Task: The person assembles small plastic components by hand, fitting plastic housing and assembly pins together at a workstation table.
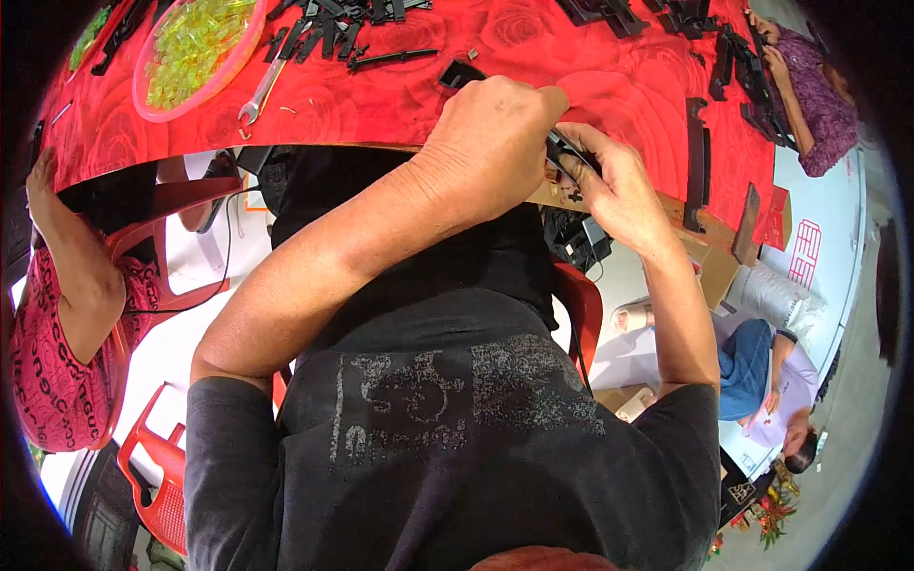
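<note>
left hand (495, 143) and right hand (619, 190) both pinch a black plastic strip (571, 154) – probably one piece – at the red table (609, 76) edge, fingers curled tight.

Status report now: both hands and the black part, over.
Left hand and right hand both closed on black plastic part at table edge. Nothing blocks them.
</note>
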A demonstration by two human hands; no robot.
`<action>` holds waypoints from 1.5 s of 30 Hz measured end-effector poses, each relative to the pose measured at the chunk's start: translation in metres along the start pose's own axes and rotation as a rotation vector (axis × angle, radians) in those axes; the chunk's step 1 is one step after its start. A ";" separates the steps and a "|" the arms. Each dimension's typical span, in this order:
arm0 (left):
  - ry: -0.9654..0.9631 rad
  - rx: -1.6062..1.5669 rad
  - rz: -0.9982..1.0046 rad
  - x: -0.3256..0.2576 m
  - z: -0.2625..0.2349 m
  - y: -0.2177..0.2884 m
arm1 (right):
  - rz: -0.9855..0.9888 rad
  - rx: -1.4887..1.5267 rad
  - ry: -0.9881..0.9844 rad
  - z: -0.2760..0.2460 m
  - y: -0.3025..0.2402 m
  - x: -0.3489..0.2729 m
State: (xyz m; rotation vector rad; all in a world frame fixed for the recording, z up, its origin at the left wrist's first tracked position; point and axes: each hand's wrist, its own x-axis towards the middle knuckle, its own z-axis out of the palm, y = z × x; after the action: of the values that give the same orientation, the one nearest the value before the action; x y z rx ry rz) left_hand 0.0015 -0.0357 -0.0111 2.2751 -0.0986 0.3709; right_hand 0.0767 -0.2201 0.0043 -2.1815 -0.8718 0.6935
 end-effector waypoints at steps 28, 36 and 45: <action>-0.033 0.041 0.020 -0.003 -0.004 0.007 | 0.035 0.047 -0.034 0.001 -0.003 -0.003; -0.031 0.036 0.014 -0.005 -0.002 0.005 | 0.039 0.058 -0.062 0.001 -0.005 -0.004; -0.034 0.024 0.019 -0.005 -0.005 0.007 | 0.006 0.049 -0.043 0.000 -0.005 -0.004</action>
State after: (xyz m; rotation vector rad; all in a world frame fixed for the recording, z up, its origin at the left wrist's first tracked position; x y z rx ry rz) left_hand -0.0056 -0.0370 -0.0050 2.3062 -0.1339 0.3451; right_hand 0.0721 -0.2204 0.0093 -2.1341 -0.8616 0.7589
